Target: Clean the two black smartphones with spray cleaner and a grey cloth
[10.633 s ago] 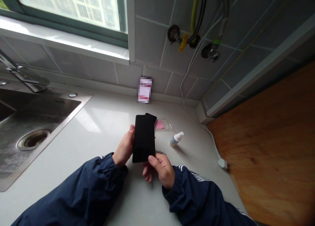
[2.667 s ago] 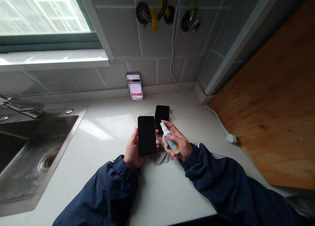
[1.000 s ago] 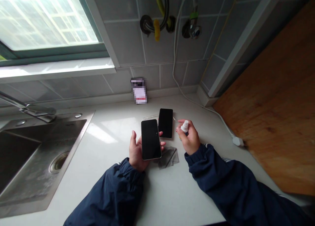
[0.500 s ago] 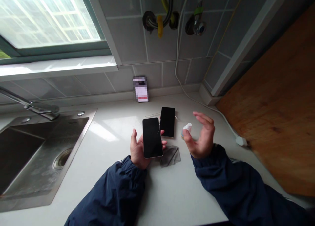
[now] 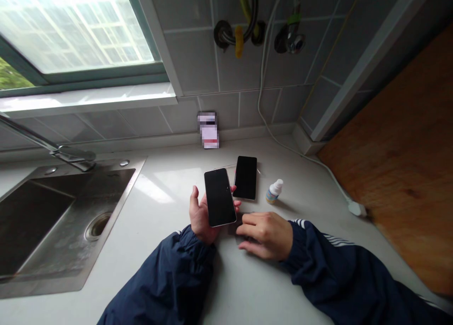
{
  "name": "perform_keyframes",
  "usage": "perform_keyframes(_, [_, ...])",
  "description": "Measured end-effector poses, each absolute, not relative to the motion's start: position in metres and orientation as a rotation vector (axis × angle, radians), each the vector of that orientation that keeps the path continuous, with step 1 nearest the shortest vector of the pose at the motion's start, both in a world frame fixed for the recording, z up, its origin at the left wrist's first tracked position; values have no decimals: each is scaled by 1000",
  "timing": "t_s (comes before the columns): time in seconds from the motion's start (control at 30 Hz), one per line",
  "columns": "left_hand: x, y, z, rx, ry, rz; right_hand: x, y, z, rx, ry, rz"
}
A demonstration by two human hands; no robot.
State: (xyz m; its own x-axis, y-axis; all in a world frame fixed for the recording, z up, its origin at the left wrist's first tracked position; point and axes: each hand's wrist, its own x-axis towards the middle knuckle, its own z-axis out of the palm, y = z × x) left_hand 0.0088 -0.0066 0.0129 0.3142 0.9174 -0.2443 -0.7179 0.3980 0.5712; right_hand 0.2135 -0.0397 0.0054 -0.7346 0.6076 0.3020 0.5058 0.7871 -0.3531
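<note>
l hand [image 5: 201,216] grips a black smartphone [image 5: 220,198] from below, screen up, long axis pointing away from the body w/ a slight lean. 2nd black smartphone [image 5: 245,177] lies flat on the white counter [image 5: 159,211] just past it, long axis abt the same, nearer l hand. r hand [image 5: 265,235] is low & relaxed, fingers [image 5: 249,229] over a dark cloth [image 5: 238,223], mostly hidden; can't tell if it's pinched. small spray bottle [image 5: 274,192] stands upright beside 2nd phone.
</note>
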Motion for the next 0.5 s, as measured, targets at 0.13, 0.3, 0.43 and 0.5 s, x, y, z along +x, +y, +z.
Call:
perform_keyframes(0.13, [7,-7,9,389,565,1092,216,-38,1,-937,-2639,358])
perform_keyframes(0.3, [7,-6,7,389,556,1097,213,-38,-8,-928,-2587,292])
perform_keyframes(0.43, [7,-6,8,391,560,1095,213,-37,0,-839,-2475,434])
perform_keyframes(0.5, [7,-6,9,386,570,1093,214,-38,9,-785,-2330,595])
